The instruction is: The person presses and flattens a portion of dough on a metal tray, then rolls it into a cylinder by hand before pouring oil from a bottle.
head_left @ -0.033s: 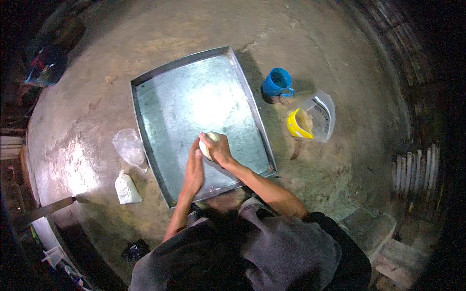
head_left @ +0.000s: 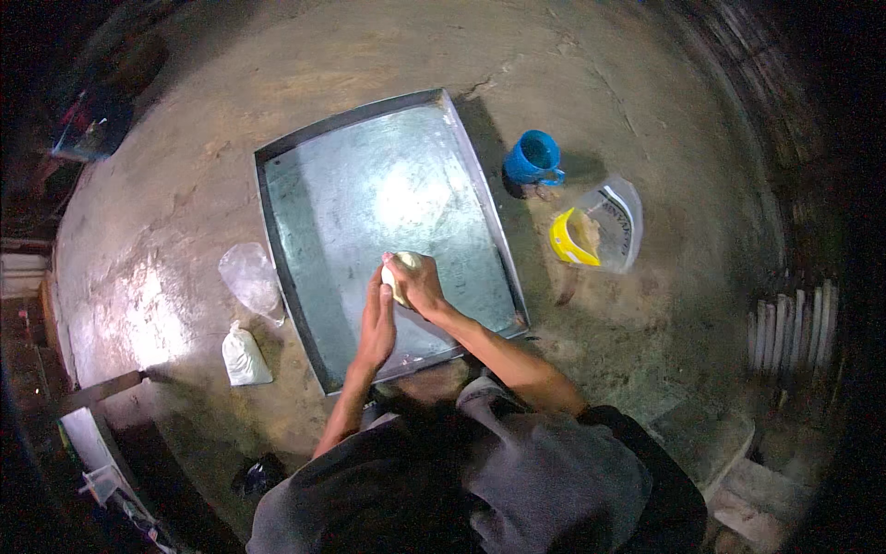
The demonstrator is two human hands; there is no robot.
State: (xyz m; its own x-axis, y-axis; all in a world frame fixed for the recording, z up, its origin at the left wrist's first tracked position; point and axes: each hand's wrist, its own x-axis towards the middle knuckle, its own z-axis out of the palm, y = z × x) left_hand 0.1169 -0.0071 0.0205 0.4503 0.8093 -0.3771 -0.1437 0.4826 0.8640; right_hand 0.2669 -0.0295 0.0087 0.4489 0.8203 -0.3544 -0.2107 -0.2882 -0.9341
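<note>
A pale lump of dough (head_left: 400, 276) is pressed between my two hands above the near part of a large metal tray (head_left: 360, 194). My right hand (head_left: 424, 285) wraps over the dough from the right, its fingers curled around it. Against the dough's left side rests my left hand (head_left: 377, 323), thumb and fingers close to the right hand. Much of the dough is hidden by the fingers.
Right of the tray stand a blue mug (head_left: 531, 159) and an opened clear-and-yellow plastic bag (head_left: 602, 226) with pale contents. On the left lie a clear plastic bag (head_left: 251, 282) and a tied bag of white powder (head_left: 245, 356). A black bag (head_left: 259, 475) lies nearer me.
The whole view has shifted slightly, so the tray and the things around it sit a little further right. My hands keep nearly the same hold on the dough.
</note>
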